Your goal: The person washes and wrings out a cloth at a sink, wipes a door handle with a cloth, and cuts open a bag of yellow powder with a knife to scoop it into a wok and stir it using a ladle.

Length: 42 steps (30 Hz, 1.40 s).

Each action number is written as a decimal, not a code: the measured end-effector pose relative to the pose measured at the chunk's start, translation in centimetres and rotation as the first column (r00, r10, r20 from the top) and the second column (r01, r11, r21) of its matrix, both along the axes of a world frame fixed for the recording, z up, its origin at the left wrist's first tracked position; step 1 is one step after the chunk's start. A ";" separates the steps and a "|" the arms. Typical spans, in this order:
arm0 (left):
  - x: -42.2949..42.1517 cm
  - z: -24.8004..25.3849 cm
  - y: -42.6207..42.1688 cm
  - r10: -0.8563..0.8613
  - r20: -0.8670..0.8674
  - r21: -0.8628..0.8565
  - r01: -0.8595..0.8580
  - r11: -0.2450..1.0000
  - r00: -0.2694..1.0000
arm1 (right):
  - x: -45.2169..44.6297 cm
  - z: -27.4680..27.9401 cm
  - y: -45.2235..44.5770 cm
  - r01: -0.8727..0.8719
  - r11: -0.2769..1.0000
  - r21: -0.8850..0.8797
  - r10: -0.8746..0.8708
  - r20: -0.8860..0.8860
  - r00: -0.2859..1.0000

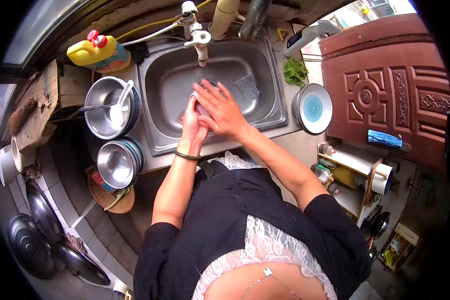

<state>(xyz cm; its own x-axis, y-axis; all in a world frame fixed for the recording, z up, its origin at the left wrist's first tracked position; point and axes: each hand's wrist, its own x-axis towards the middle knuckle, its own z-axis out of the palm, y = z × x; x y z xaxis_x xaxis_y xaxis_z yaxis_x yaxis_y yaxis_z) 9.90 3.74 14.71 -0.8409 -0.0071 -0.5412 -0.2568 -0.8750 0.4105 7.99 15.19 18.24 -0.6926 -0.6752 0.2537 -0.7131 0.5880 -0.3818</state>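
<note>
Both hands are together over the metal sink point(170, 85), just below the tap point(200, 44). My right hand point(220, 111) lies across my left with its fingers stretched out and spread. Partly covered by it, my left hand point(192, 122) is turned palm inward against the right; its fingers are mostly hidden, and a dark bangle circles the wrist. I cannot make out anything between the palms. A grey cloth or scouring pad point(247, 88) lies in the sink to the right of my hands.
Metal bowls point(98, 122) with a white spoon point(117, 114) stand left of the sink, a yellow bottle point(96, 54) behind them. Right of it are green leaves point(295, 71), a stack of bowls point(313, 109) and a brown door point(385, 90).
</note>
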 end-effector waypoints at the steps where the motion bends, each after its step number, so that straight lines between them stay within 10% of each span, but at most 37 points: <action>1: 0.0 0.0 -0.1 -0.014 -0.026 0.083 0.016 0.996 1.000 | 0.2 0.1 0.1 -0.018 1.000 -0.008 0.018 0.002 1.000; 4: -0.6 -0.8 -2.4 -0.038 -0.217 0.364 0.117 0.924 0.975 | 0.3 0.4 0.9 -0.063 0.997 -0.046 0.062 -0.032 0.998; 8: -0.7 -1.4 -2.9 0.001 -0.138 0.240 0.032 0.970 0.990 | 0.9 -2.3 4.2 -0.016 0.975 -0.222 0.015 -0.006 1.000; 12: -1.0 -0.7 -2.7 0.014 -0.218 0.273 0.047 0.961 0.976 | -2.5 -4.5 3.1 0.357 0.856 -0.374 -0.140 0.497 0.856; 16: -1.5 1.6 -3.7 -0.045 -0.284 0.208 0.108 0.972 0.958 | -3.4 -4.6 4.4 0.374 0.855 -0.360 -0.117 0.568 0.815; 19: -2.1 -2.1 -4.1 -0.120 -0.118 -0.373 0.068 0.925 0.986 | -4.0 -3.8 3.8 0.428 0.650 -0.628 -0.028 0.543 0.839; 21: -2.4 -2.0 -3.8 -0.147 -0.196 -0.913 -0.126 0.389 0.969 | -4.2 -3.1 4.1 0.643 0.601 -0.475 0.041 0.822 0.569; 23: -2.2 -0.4 -3.9 -0.274 -0.226 -0.831 -0.331 -0.447 0.935 | -4.9 -5.1 4.1 0.696 0.505 -0.511 0.126 0.841 0.526; 24: -2.4 0.3 -3.7 -0.269 -0.241 -0.814 -0.345 -0.467 0.933 | -5.0 -5.0 3.0 0.746 0.375 -0.550 0.265 0.835 0.482; 28: -3.5 -2.4 -2.7 -0.121 -0.239 -0.799 -0.124 0.589 0.963 | -4.4 -4.2 0.6 0.727 0.426 -0.538 -0.130 0.759 0.638; 31: -4.0 -2.6 -0.5 -0.049 0.032 -0.535 0.058 0.843 0.998 | -3.0 -2.7 -1.9 0.482 0.690 -0.540 -0.286 0.409 0.867; 32: -3.9 -3.8 0.5 -0.028 -0.026 -0.444 0.013 0.896 0.999 | -3.4 -2.4 -2.5 0.339 0.755 -0.562 -0.281 0.189 0.941; 35: -4.9 -2.4 2.3 0.011 -0.027 -0.641 -0.026 0.767 1.000 | -7.3 -6.1 -1.4 0.615 0.707 -0.347 -0.489 0.387 0.781; 39: -5.5 -7.7 -0.4 -0.156 -0.092 -0.421 0.104 0.901 0.983 | -5.3 -4.4 -2.6 0.363 0.709 -0.605 -0.245 0.272 0.931; 42: -5.9 -4.6 2.1 -0.049 0.071 -0.540 0.080 0.838 0.996 | -7.7 -7.9 -1.3 0.544 0.728 -0.417 -0.426 0.346 0.836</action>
